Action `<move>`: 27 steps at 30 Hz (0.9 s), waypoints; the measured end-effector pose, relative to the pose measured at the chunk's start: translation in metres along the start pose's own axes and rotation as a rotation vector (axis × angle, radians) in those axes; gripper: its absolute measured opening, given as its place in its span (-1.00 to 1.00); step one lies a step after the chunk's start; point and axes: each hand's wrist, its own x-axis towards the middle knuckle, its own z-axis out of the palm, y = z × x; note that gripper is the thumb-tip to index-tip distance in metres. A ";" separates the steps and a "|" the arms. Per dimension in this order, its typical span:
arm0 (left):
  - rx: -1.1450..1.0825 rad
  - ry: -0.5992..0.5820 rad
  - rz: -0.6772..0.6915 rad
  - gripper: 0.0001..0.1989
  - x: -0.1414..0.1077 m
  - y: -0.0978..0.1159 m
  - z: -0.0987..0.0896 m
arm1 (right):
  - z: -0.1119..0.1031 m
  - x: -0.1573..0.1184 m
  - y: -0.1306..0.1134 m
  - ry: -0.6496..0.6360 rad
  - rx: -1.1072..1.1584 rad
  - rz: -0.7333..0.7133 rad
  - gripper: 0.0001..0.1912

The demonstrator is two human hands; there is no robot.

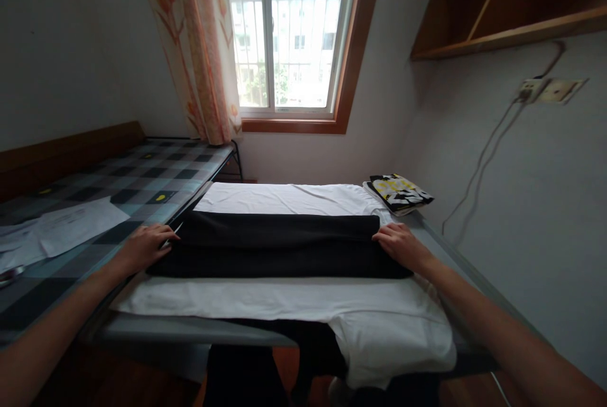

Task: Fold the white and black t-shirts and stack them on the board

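A long black cloth (284, 246) lies across the middle of a white shirt (265, 298), which is spread flat over a table. The shirt's sleeve (398, 340) droops over the near edge at the right. My left hand (154, 244) is closed at the left end of the black cloth, fingers bent on its edge. At the opposite end, my right hand (401, 244) pinches the cloth's right edge between thumb and fingers. White fabric shows beyond the black cloth. Whether the black cloth belongs to the shirt I cannot tell.
On the table's far right corner sits a folded black, white and yellow cloth (401, 192). A bed with a checked cover (156, 164) adjoins on the left, bearing papers (80, 227). Beyond are a curtain (203, 47) and window (298, 47). A wall shelf (512, 31) hangs at right.
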 end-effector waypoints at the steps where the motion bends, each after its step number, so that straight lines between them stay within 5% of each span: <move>1: 0.006 0.021 0.015 -0.70 0.000 0.003 -0.001 | -0.003 0.002 0.001 -0.002 0.012 0.001 -0.76; 5: -0.040 0.147 0.052 -0.60 0.014 0.032 -0.009 | -0.016 0.027 -0.006 0.077 0.054 0.123 -0.76; 9: -0.190 0.194 0.219 -0.55 0.048 0.104 -0.010 | -0.017 0.081 -0.042 0.114 0.204 0.243 -0.69; 14: -0.318 0.146 0.395 -0.53 0.080 0.210 0.018 | 0.010 0.140 -0.102 0.042 0.338 0.284 -0.52; 17: -0.324 0.076 0.438 -0.49 0.085 0.243 0.037 | 0.030 0.146 -0.118 -0.103 0.309 0.313 -0.39; 21: -0.288 0.033 0.388 -0.45 0.081 0.235 0.050 | 0.045 0.121 -0.103 -0.204 0.261 0.276 -0.34; 27: -0.178 -0.006 0.114 -0.42 0.075 0.158 0.048 | 0.044 0.067 -0.042 -0.248 0.147 0.389 -0.34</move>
